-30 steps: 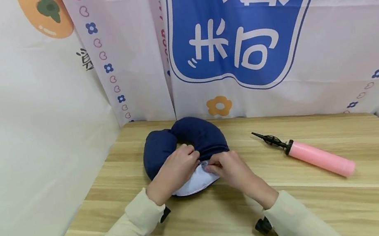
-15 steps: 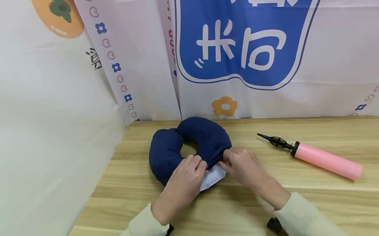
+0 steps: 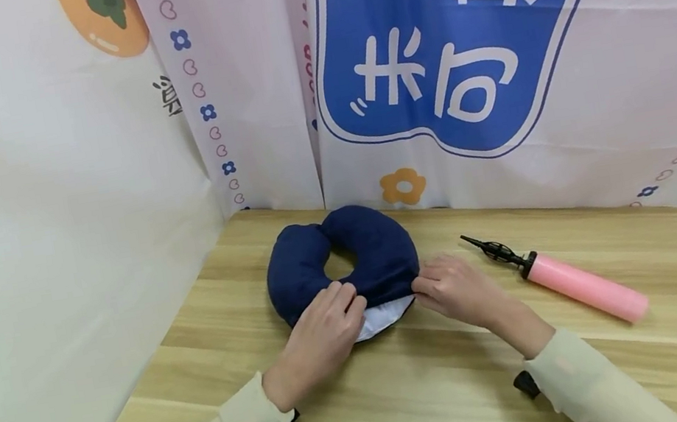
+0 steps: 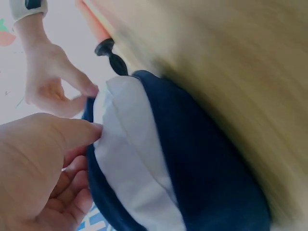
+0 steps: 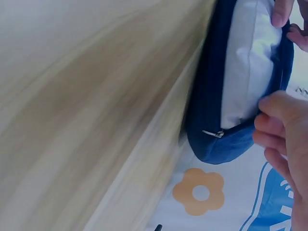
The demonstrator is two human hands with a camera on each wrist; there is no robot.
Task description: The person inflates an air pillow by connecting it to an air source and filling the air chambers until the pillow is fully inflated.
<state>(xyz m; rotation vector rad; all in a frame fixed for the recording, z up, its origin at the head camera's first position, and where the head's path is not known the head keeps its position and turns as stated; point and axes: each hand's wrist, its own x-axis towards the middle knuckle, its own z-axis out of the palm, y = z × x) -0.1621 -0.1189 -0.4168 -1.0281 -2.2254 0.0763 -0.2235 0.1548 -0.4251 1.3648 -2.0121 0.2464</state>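
Observation:
A navy U-shaped neck pillow [image 3: 375,250] lies on the table, its two ends towards the back wall. Along the near curve its cover gapes, showing a white inner cushion [image 3: 385,317]. My left hand [image 3: 327,325] pinches the cover's upper edge near the middle of the gap, thumb against the white cloth in the left wrist view. At the gap's right end, my right hand [image 3: 459,291] pinches the same edge between thumb and fingers. A metal zip pull [image 5: 219,134] shows at the corner of the opening in the right wrist view.
A pink hand pump [image 3: 583,286] with a black nozzle lies to the right of the pillow. Printed cloth walls [image 3: 254,106] stand behind and at the sides of the wooden table [image 3: 412,408].
The navy cover's edge has been drawn down over much of the white inner cushion. My right hand has moved right along the edge; the left hand stays near the middle.

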